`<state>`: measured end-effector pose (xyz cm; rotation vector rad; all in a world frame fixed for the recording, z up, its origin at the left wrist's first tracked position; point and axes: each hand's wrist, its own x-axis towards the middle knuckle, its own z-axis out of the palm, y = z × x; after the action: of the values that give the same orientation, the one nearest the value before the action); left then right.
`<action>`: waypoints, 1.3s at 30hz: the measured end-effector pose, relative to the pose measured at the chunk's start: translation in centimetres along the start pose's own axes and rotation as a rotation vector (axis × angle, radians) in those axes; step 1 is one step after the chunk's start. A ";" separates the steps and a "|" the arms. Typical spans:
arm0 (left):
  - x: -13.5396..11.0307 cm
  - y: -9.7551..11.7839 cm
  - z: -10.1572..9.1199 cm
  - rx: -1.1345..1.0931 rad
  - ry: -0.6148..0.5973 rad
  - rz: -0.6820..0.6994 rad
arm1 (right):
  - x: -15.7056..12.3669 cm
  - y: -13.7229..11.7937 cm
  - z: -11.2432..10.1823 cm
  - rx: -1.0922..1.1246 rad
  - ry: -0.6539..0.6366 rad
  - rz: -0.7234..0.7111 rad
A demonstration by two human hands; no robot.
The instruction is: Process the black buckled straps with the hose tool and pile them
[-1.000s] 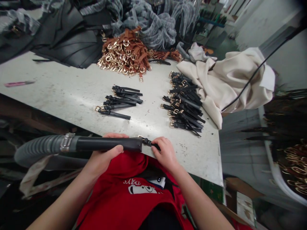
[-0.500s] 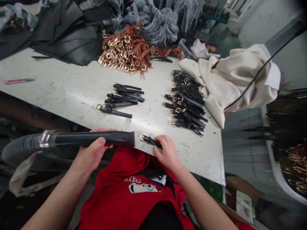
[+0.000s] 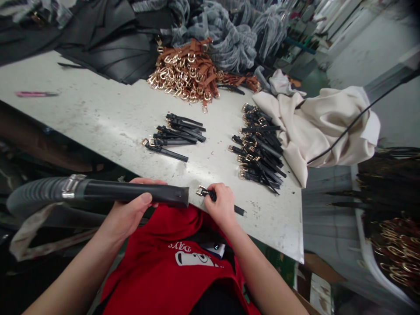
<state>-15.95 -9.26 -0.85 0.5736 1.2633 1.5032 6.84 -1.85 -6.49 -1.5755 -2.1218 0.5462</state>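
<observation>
My left hand [image 3: 133,214] is wrapped around the black hose nozzle [image 3: 111,191], thumb on top. A metal clamp joins the nozzle to a ribbed grey hose [image 3: 39,192], and its flat mouth faces right. Close to that mouth, my right hand [image 3: 221,203] pinches a black buckle strap [image 3: 240,210] at the table's near edge. The strap's gold buckle points left toward the nozzle; the fingers cover its middle. Beyond my hands lie a small group of black buckle straps [image 3: 177,142] and a larger pile of black buckle straps [image 3: 259,148] on the right.
Brown straps with gold buckles [image 3: 187,72] are heaped at the back of the white table [image 3: 108,118]. Black sheets [image 3: 108,52] lie at the back left, near a pink cutter [image 3: 36,94]. Cream fabric [image 3: 328,118] drapes over the right edge, crossed by a dark cord.
My right hand has shifted its grip toward the buckle end, so the strap's tail now shows on its right side. The nozzle stays in my left hand. The whole view has shifted slightly.
</observation>
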 end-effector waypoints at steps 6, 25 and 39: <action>-0.1 0.1 -0.1 -0.059 -0.012 0.008 | 0.1 -0.6 0.5 0.008 0.041 0.062; 0.0 -1.3 2.2 0.075 -0.097 0.037 | -1.9 2.2 -1.5 0.006 0.062 -0.032; 0.7 -2.5 4.8 0.108 -0.152 0.037 | -1.6 2.3 -1.0 -0.006 -0.012 -0.031</action>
<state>-11.13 -6.88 -1.78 0.7714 1.2264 1.4005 9.65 -2.72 -7.10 -1.5439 -2.1549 0.5406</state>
